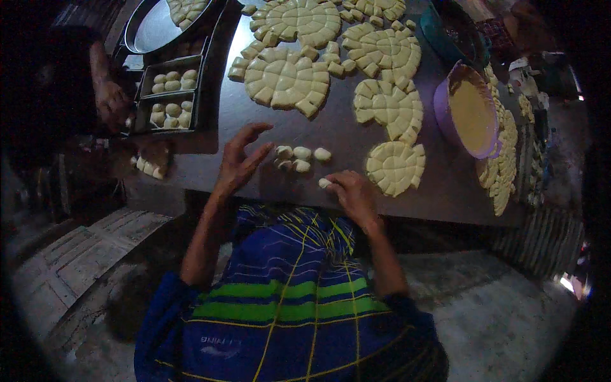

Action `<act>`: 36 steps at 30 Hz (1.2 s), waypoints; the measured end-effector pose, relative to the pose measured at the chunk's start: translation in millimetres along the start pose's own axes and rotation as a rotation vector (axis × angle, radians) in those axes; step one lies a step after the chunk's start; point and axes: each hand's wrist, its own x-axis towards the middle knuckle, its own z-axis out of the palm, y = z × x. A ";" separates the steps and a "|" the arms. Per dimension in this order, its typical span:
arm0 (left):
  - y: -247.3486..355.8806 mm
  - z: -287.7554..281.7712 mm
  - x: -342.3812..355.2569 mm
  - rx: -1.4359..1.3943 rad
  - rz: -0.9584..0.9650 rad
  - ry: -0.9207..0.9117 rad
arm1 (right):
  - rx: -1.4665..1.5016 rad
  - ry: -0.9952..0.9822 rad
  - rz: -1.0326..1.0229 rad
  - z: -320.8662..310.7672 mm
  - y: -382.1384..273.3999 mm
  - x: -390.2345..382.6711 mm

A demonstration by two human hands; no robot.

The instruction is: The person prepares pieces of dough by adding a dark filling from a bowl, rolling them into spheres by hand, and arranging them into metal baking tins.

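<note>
Between my hands, several small rounded dough balls (302, 153) sit in a cluster near the front edge of the table. My left hand (240, 159) hovers just left of them with thumb and fingers spread, holding nothing. My right hand (354, 196) is closed near the table edge, a small piece of dough (325, 183) at its fingertips. To the right of that hand lies a round slab of dough (394, 168) scored into pieces. A bigger scored dough slab (286, 79) is beyond the cluster.
Further scored slabs (387, 108) cover the table (254, 184). A purple bowl (443, 108) of yellowish mixture stands right, beside a strip of dough pieces (506, 165). At left, dark baking tins (167, 95) hold dough balls, near another person's hand (113, 104) and a round metal tray (149, 35).
</note>
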 end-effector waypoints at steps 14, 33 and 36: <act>-57.7 40.6 -1.9 0.595 0.324 -0.297 | -0.099 0.352 -0.098 35.4 3.7 22.6; -80.0 32.5 1.7 0.570 0.442 -0.274 | -0.307 0.020 -0.448 52.7 12.7 71.0; -92.0 37.6 -4.3 0.613 0.481 -0.231 | -0.374 0.000 -0.500 68.2 23.8 64.9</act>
